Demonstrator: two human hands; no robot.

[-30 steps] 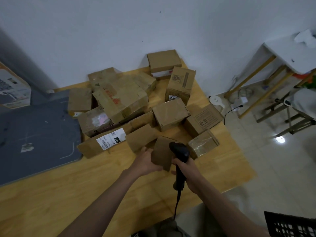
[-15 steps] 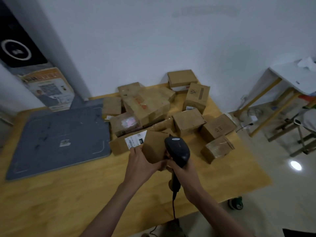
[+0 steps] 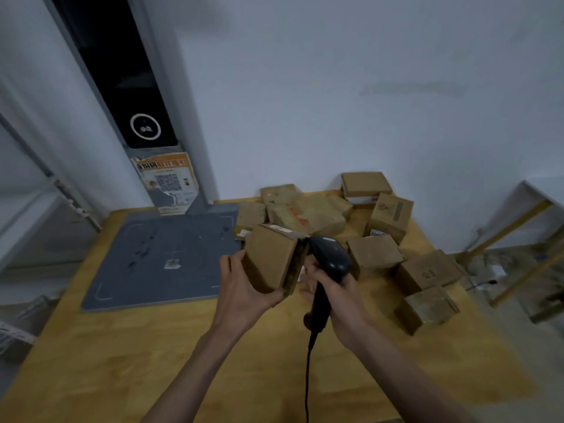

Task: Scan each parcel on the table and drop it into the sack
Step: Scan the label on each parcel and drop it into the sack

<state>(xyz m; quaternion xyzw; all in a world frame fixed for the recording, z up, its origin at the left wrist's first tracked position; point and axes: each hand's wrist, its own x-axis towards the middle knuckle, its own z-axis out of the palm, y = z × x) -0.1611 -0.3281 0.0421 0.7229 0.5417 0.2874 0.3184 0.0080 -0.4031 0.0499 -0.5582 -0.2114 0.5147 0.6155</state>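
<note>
We see the left hand point(image 3: 241, 288) clamped on a small box point(image 3: 271, 259), thumb on its near left face and fingers under its lower edge, holding it lifted off the table point(image 3: 152, 361) and tilted, with a strip of label showing along its top edge. The right hand point(image 3: 338, 297) is wrapped round the grip of a black scanner point(image 3: 328, 261), whose head sits just beside the box's right edge; whether the 2 touch we cannot tell. The scanner's cable point(image 3: 307, 377) hangs down toward the bottom of the view.

Behind the hands a heap of parcels point(image 3: 308, 212) lies on the far right part of the table, some stacked against the wall point(image 3: 335, 87). 3 more boxes sit to the right of the scanner, close together. A grey mat point(image 3: 146, 264) lies flat on the table to the left, well apart from the held box, with a grey post point(image 3: 128, 87) carrying a dark panel rising behind it
</note>
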